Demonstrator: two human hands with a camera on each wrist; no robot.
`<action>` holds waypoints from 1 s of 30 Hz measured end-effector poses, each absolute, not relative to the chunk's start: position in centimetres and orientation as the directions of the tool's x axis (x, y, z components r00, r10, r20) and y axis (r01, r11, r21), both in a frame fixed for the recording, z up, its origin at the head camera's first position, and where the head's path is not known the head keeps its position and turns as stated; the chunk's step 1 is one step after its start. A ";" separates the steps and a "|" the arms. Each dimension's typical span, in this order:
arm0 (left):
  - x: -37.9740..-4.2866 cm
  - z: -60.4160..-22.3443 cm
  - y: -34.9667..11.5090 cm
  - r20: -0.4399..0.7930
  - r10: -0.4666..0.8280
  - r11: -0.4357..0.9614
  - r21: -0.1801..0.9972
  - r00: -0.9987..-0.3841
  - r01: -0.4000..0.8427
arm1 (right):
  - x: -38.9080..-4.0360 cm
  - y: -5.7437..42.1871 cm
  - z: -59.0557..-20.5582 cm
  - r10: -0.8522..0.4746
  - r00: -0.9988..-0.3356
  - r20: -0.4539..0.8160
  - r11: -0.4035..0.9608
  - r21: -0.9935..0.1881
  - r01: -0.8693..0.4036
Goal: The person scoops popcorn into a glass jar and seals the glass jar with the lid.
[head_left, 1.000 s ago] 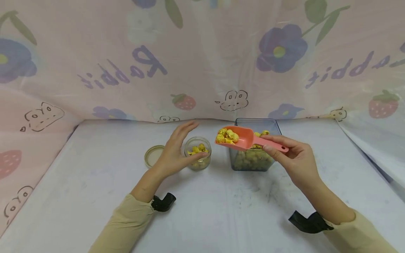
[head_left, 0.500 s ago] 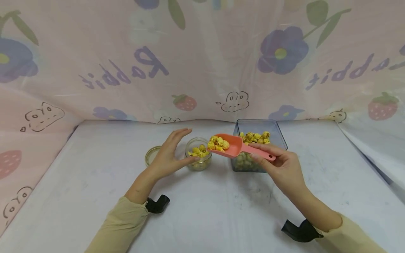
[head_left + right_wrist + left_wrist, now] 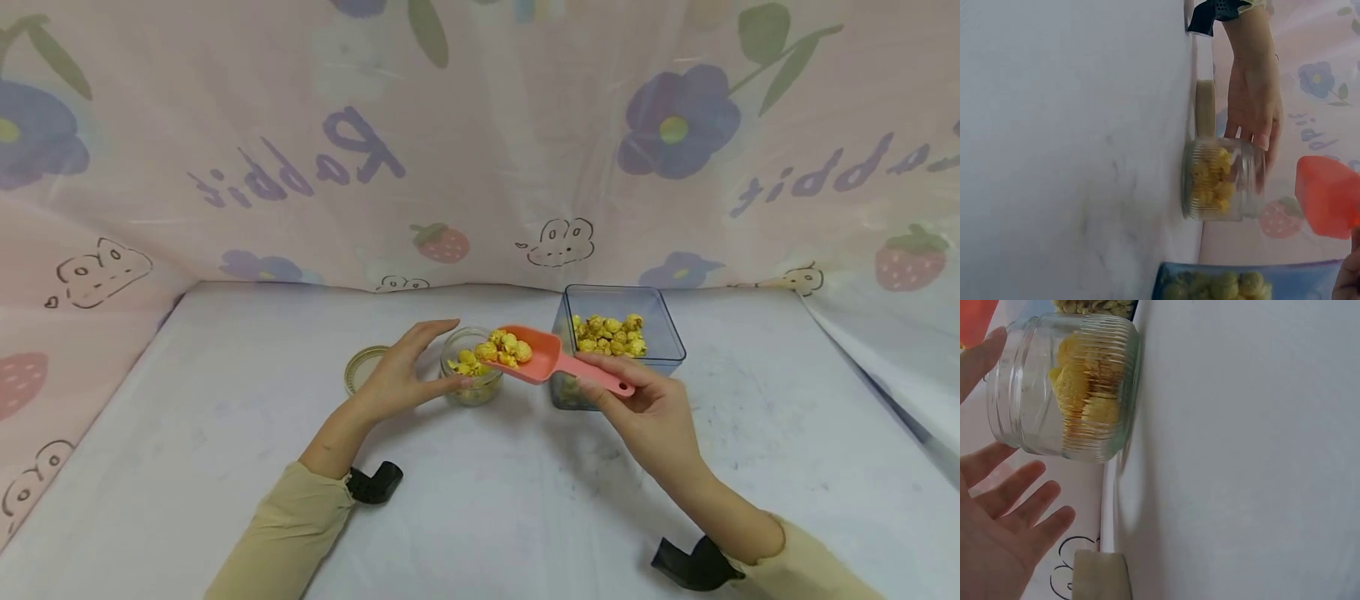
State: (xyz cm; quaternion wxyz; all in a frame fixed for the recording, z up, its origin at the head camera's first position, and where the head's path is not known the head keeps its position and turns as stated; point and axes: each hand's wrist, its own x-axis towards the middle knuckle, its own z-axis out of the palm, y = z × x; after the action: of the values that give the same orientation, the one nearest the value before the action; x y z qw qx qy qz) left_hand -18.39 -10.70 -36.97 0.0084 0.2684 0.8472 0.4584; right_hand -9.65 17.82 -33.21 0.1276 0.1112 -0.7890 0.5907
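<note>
Pink plastic scoop (image 3: 542,357): its handle is pinched between thumb and fingers of the right hand (image 3: 652,417). Left hand (image 3: 393,379): thumb and fingers parted in a loose C about the glass jar (image 3: 474,393), near its rim; can't tell from where I stand if they touch it. Scoop bowl carries yellow popcorn (image 3: 507,345), lip above the right side of the jar's mouth. Jar upright on the white table (image 3: 480,500), more popcorn inside, glass visible above it. Round lid (image 3: 356,367) flat on the table, left of the jar, partly hidden by the left hand. To the right: 1 clear bluish bin (image 3: 667,325) of popcorn, near part blocked by scoop and right hand. Wrists: 2 black mounts (image 3: 697,567), 2 beige sleeves (image 3: 277,533) on the near side. Far side: pale pink sheet (image 3: 480,167), purple flowers, strawberries, rabbit outlines, mirrored "Rabbit" lettering.
</note>
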 end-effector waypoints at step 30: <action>-18.9 -37.5 -10.8 0.017 0.515 0.255 0.951 -0.857 0.172 | -10.3 16.1 -33.3 -0.071 -0.871 0.487 0.585 -0.687 -0.432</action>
State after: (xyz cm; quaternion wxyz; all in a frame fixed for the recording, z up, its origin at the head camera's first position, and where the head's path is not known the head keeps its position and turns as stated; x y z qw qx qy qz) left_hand -18.91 -10.76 -37.53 0.1506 0.2210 0.7778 0.5688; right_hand -10.35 16.07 -33.26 0.2088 0.1454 -0.8654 0.4317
